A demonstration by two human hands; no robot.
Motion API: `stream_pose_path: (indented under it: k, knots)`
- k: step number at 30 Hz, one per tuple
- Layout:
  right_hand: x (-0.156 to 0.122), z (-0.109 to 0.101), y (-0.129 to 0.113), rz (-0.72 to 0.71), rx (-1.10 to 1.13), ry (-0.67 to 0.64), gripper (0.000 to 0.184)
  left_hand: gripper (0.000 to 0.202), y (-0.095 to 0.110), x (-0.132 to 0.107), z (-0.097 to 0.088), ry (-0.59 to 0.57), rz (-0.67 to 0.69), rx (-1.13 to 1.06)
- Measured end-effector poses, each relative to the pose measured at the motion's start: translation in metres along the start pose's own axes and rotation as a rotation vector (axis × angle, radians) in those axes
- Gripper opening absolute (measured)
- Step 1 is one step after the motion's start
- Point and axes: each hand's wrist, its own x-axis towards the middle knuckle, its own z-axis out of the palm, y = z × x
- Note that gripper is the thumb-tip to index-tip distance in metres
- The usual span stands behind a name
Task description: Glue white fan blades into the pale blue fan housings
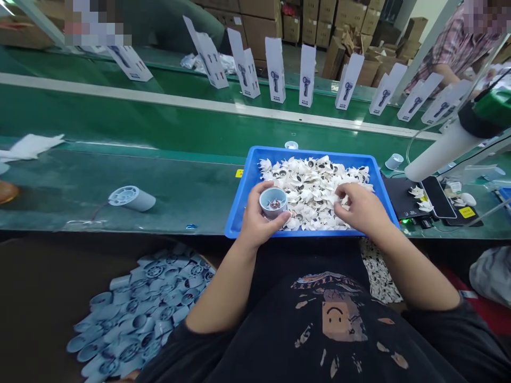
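My left hand (pixel 254 217) is wrapped round a light-blue cylindrical fan housing (pixel 273 213). Its open end faces up and shows a small motor inside. Below and around it is a blue tray (pixel 239 205) heaped with white fan impellers (pixel 309 183), some showing dark hubs. Over the tray's right part, my right hand (pixel 365 209) has its fingers curled and pinched on a white fan impeller, mostly hidden by the fingers and hard to separate from the pile.
Another blue housing (pixel 133 198) lies on the bench to the left. Many more housings (pixel 151 314) fill a container below. At right are a phone (pixel 438 197), a black device (pixel 405 196) and a white post (pixel 443 151). Printed boxes (pixel 275 72) line the conveyor (pixel 179 119); people are beyond.
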Motion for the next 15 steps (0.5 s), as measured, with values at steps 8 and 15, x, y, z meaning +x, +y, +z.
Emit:
stream_pose_path:
  k: [8,15]
  knots:
    - [-0.034,0.034,0.005,-0.027,0.833,-0.158,0.042,0.065,0.035,-0.022,0.011,-0.364,0.087,0.124]
    - [-0.051,0.024,-0.007,-0.24,0.606,-0.065,0.018,0.056,0.044,-0.027,0.012,-0.379,0.381,0.27]
